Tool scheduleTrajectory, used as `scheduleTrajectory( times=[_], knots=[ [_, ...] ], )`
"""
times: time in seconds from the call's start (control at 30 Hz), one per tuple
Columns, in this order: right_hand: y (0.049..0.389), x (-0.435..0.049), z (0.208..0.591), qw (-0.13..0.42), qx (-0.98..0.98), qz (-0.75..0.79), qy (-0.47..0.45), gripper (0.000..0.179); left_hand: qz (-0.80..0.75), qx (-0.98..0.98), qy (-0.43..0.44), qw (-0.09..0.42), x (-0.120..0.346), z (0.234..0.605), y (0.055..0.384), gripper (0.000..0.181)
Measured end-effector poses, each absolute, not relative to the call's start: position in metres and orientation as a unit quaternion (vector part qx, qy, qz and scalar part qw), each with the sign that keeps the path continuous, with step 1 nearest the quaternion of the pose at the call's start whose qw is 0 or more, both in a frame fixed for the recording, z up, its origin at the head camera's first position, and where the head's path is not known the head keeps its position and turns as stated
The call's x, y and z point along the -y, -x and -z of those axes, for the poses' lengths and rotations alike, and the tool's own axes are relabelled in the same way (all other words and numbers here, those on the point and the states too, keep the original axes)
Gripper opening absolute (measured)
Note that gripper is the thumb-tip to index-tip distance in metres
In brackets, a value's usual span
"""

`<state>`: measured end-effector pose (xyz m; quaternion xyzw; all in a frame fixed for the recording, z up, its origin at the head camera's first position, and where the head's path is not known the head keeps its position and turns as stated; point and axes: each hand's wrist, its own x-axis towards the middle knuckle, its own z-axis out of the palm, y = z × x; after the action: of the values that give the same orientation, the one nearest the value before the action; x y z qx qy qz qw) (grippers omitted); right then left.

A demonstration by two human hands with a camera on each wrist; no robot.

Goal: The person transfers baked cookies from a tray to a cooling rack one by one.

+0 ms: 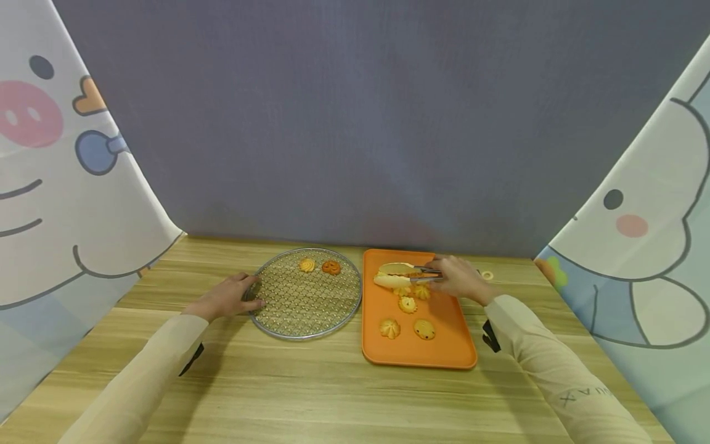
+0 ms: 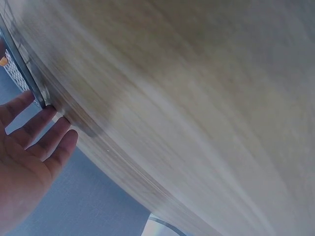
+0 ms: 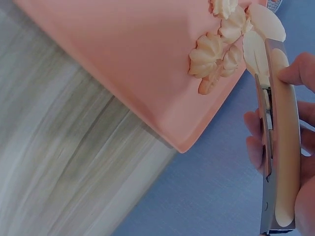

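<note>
My left hand [image 1: 224,299] is at the left rim of a round tray [image 1: 305,308] with a mesh-like base and grey rim. Its fingertips touch the rim, the fingers nearly straight and the thumb spread apart. My right hand [image 1: 460,279] grips food tongs [image 3: 284,147] by their cream-and-metal handle. The tongs' cream tips point left, low over the far part of an orange tray [image 1: 444,354], among several cookies. Whether a cookie is between the tips, I cannot tell. A flower-shaped cookie [image 1: 390,328] and an oval dotted cookie [image 1: 424,329] lie nearer me on that tray.
A swirled cookie [image 1: 307,265] and a brown pretzel-shaped cookie [image 1: 331,267] sit near the round tray's far edge. Both trays stand side by side on a wooden table [image 1: 288,394]. A grey partition [image 1: 344,123] rises behind them, with cartoon-printed panels left and right.
</note>
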<state>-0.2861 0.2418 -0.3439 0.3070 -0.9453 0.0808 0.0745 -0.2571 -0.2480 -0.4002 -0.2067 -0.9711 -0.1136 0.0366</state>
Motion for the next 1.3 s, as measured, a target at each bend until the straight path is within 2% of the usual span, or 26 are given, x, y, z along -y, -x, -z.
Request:
scheduleTrajectory(
  times=[0.4, 0.8, 1.3],
  knots=[
    [0.287, -0.243, 0.345, 0.079, 0.946, -0.086, -0.301, 0.04, 0.113, 0.972, 0.204, 0.038, 0.247, 0.399, 0.257, 0.063],
    [0.289, -0.242, 0.341, 0.112, 0.937, -0.096, -0.316, 0.038, 0.112, 0.973, 0.198, 0.031, 0.245, 0.398, 0.256, 0.063],
    [0.288, -0.213, 0.339, 0.128, 0.93, -0.093, -0.332, 0.038, 0.117, 0.972, 0.2, 0.027, 0.245, 0.398, 0.256, 0.063]
  ],
)
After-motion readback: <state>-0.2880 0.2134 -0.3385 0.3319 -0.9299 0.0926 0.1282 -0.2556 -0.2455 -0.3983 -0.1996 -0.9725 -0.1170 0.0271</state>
